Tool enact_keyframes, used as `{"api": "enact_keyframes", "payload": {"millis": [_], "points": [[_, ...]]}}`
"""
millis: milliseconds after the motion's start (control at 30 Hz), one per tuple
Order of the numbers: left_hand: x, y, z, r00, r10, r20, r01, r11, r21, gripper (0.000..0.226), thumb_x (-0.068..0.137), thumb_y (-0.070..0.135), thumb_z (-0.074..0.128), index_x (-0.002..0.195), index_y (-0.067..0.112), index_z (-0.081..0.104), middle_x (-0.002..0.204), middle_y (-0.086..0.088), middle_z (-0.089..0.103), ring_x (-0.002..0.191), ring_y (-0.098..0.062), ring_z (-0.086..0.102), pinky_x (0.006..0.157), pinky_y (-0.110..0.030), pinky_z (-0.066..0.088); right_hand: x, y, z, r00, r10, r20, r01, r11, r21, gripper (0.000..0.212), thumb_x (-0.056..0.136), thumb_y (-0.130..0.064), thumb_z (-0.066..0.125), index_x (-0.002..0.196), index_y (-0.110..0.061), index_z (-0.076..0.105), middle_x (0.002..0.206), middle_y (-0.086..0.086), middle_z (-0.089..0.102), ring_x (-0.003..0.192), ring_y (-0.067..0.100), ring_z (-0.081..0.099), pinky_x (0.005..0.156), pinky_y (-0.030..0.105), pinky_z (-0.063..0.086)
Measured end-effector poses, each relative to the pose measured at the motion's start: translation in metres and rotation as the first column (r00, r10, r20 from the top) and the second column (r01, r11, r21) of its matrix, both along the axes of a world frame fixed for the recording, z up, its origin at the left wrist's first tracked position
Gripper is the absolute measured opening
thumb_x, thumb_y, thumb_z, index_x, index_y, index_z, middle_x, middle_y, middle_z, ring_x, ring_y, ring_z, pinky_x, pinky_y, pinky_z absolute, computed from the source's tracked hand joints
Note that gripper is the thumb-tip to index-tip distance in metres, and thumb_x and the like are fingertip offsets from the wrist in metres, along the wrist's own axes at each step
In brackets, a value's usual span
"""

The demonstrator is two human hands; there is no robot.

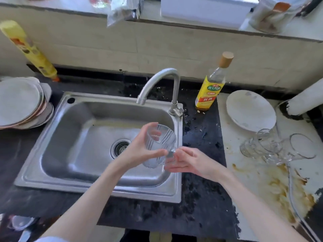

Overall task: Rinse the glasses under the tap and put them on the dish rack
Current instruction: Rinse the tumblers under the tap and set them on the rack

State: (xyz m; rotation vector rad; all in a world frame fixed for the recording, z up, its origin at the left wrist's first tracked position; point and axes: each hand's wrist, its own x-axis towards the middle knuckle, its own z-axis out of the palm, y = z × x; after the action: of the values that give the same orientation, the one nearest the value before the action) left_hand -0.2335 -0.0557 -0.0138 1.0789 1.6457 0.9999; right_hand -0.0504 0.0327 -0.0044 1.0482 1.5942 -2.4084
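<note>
My left hand (139, 145) grips a clear ribbed glass (158, 147) over the right side of the steel sink (52, 137), its mouth tilted up toward me. My right hand (188, 160) is beside the glass's base at the sink's right rim, fingers spread, touching the glass's handle part. The curved tap (162, 75) stands above and behind the glass; no water stream is visible. Several more clear glasses (272, 147) lie and stand on the stained white surface to the right.
A stack of plates (21, 103) sits left of the sink. A yellow-labelled bottle (210, 88) stands behind the tap's base. A white plate (250, 110) lies at the right. A yellow bottle (29, 49) leans at the back left. The sink drain (119, 147) is uncovered.
</note>
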Motion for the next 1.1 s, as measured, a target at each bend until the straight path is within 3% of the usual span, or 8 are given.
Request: {"api": "enact_keyframes", "payload": {"millis": [100, 167, 267, 367, 600, 933, 1033, 1100], "points": [[-0.031, -0.001, -0.02, 0.999, 0.046, -0.022, -0.047, 0.999, -0.008, 0.075, 0.051, 0.058, 0.075, 0.113, 0.047, 0.035, 0.11, 0.011, 0.056, 0.103, -0.005, 0.056, 0.094, -0.028, 0.043, -0.035, 0.0, -0.009, 0.988, -0.063, 0.143, 0.029, 0.973, 0.228, 0.035, 0.099, -0.029, 0.04, 0.108, -0.001, 0.057, 0.107, 0.016, 0.068, 0.085, 0.025, 0.07, 0.083, 0.037, 0.053], [-0.043, -0.001, -0.034, 0.997, 0.074, -0.019, -0.075, 0.997, -0.025, 0.074, 0.052, 0.059, 0.078, 0.111, 0.048, 0.036, 0.109, 0.011, 0.055, 0.104, -0.008, 0.055, 0.093, -0.025, 0.04, -0.055, 0.016, -0.017, 0.931, -0.318, 0.182, 0.186, 0.838, 0.512, 0.027, 0.098, -0.031, 0.042, 0.107, -0.012, 0.058, 0.107, 0.011, 0.069, 0.08, 0.018, 0.066, 0.081, 0.035, 0.05], [-0.056, 0.002, -0.055, 0.995, 0.102, -0.023, -0.103, 0.994, -0.03, 0.074, 0.053, 0.051, 0.082, 0.111, 0.046, 0.037, 0.109, 0.011, 0.054, 0.102, -0.009, 0.054, 0.091, -0.024, 0.041, -0.075, 0.057, -0.032, 0.823, -0.547, 0.15, 0.255, 0.593, 0.764, 0.045, 0.097, -0.031, 0.043, 0.138, -0.012, 0.04, 0.134, 0.003, 0.052, 0.118, 0.018, 0.052, 0.103, 0.034, 0.038], [-0.063, 0.009, -0.072, 0.992, 0.122, -0.033, -0.123, 0.992, -0.028, 0.072, 0.063, 0.037, 0.083, 0.118, 0.038, 0.037, 0.11, 0.012, 0.054, 0.103, -0.011, 0.054, 0.09, -0.026, 0.042, -0.095, 0.079, -0.049, 0.847, -0.49, 0.204, 0.186, 0.634, 0.751, 0.06, 0.098, -0.033, 0.041, 0.149, -0.014, 0.017, 0.154, 0.002, 0.027, 0.139, 0.02, 0.029, 0.112, 0.033, 0.024], [-0.067, 0.017, -0.097, 0.975, 0.22, 0.02, -0.219, 0.975, -0.042, 0.085, 0.048, 0.059, 0.081, 0.12, 0.036, 0.041, 0.106, 0.015, 0.058, 0.098, -0.005, 0.056, 0.082, -0.021, 0.042, -0.113, 0.053, -0.076, 0.769, -0.639, -0.033, 0.394, 0.431, 0.812, 0.055, 0.097, -0.034, 0.042, 0.147, -0.018, 0.025, 0.143, -0.006, 0.038, 0.132, 0.006, 0.035, 0.107, 0.022, 0.025], [-0.073, 0.023, -0.11, 0.981, 0.173, 0.09, -0.165, 0.983, -0.085, 0.06, 0.057, 0.042, 0.081, 0.107, 0.043, 0.046, 0.108, 0.012, 0.061, 0.097, -0.003, 0.059, 0.082, -0.015, 0.044, -0.104, 0.033, -0.132, 0.864, -0.34, 0.37, -0.26, 0.327, 0.908, 0.056, 0.101, -0.034, 0.025, 0.149, -0.009, 0.011, 0.159, 0.002, 0.001, 0.145, 0.01, -0.007, 0.116, 0.021, -0.005], [-0.073, 0.025, -0.11, 0.977, 0.167, 0.134, -0.153, 0.983, -0.106, 0.061, 0.053, 0.049, 0.082, 0.102, 0.045, 0.046, 0.106, 0.01, 0.061, 0.098, -0.009, 0.061, 0.084, -0.02, 0.047, -0.104, 0.029, -0.123, 0.883, -0.34, 0.324, -0.161, 0.43, 0.889, 0.052, 0.101, -0.036, 0.022, 0.147, -0.013, 0.024, 0.159, -0.002, 0.003, 0.144, 0.006, -0.006, 0.114, 0.017, -0.004], [-0.074, 0.027, -0.107, 0.971, 0.171, 0.167, -0.154, 0.982, -0.107, 0.059, 0.055, 0.048, 0.082, 0.103, 0.042, 0.047, 0.106, 0.008, 0.062, 0.096, -0.009, 0.061, 0.079, -0.013, 0.047, -0.106, 0.017, -0.11, 0.893, -0.407, 0.194, 0.065, 0.542, 0.838, 0.048, 0.099, -0.04, 0.025, 0.138, -0.018, 0.044, 0.153, -0.004, 0.028, 0.142, 0.006, 0.018, 0.111, 0.013, 0.008]]}}
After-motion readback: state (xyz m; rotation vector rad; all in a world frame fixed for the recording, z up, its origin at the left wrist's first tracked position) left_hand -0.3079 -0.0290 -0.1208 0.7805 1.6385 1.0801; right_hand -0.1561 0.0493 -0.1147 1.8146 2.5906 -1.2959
